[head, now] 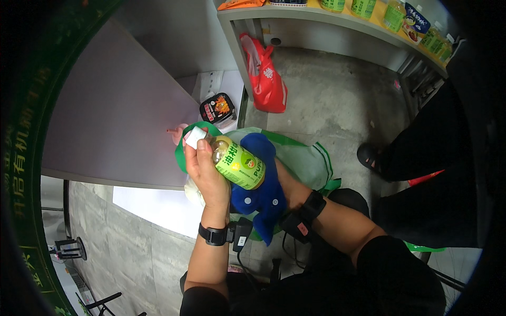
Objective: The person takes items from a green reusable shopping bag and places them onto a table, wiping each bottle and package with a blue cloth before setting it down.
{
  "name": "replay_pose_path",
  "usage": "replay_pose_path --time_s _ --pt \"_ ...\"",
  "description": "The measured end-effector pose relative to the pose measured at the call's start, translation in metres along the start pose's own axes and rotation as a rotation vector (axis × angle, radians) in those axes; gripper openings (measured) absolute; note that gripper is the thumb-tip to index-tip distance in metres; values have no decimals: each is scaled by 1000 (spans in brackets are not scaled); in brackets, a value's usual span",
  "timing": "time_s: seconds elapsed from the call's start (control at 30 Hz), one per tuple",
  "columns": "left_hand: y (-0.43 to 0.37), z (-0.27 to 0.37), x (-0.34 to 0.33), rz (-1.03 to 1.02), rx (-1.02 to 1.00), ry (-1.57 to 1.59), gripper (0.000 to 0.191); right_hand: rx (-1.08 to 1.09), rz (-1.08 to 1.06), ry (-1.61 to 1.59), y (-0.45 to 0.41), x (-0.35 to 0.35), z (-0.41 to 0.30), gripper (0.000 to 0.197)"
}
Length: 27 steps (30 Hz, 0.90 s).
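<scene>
A plastic drink bottle (pixel 240 162) with a white cap and a green label lies tilted in my left hand (pixel 207 170), whose fingers and thumb close round its neck and cap end. Beneath the bottle is a blue plush toy or cloth (pixel 259 213) with two pale round spots. My right hand (pixel 287 181) reaches to the blue item's right side; its fingers are hidden behind it. A green and whitish bag (pixel 302 158) spreads under and beyond both hands, with a green handle loop (pixel 180 158) near the bottle cap.
A black lidded food box (pixel 217 108) rests on a low white surface beside a grey panel (pixel 118 110). One red plastic bag (pixel 269 85) hangs by the shelf leg. Several bottles (pixel 394 16) line the shelf at top right. Another person's dark-clothed legs and sandal (pixel 369 158) are at right.
</scene>
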<state>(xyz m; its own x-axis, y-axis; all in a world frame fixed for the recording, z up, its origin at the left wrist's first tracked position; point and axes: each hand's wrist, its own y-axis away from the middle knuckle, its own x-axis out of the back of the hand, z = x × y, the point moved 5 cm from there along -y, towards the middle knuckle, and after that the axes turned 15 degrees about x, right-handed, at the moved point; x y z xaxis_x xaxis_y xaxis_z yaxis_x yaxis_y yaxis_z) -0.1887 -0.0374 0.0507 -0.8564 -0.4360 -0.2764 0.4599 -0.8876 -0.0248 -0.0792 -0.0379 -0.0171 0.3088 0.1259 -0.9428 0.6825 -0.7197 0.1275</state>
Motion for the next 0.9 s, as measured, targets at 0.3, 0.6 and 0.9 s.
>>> replay_pose_path --time_s 0.3,0.6,0.9 --pt "10 6 0 -81 -258 -221 33 40 0 -7 7 -10 -3 37" --pt "22 18 -5 -235 -411 -295 38 104 187 332 2 0 -8 33" --pt "19 36 4 -156 -399 -424 37 416 153 821 -5 -1 -19 29"
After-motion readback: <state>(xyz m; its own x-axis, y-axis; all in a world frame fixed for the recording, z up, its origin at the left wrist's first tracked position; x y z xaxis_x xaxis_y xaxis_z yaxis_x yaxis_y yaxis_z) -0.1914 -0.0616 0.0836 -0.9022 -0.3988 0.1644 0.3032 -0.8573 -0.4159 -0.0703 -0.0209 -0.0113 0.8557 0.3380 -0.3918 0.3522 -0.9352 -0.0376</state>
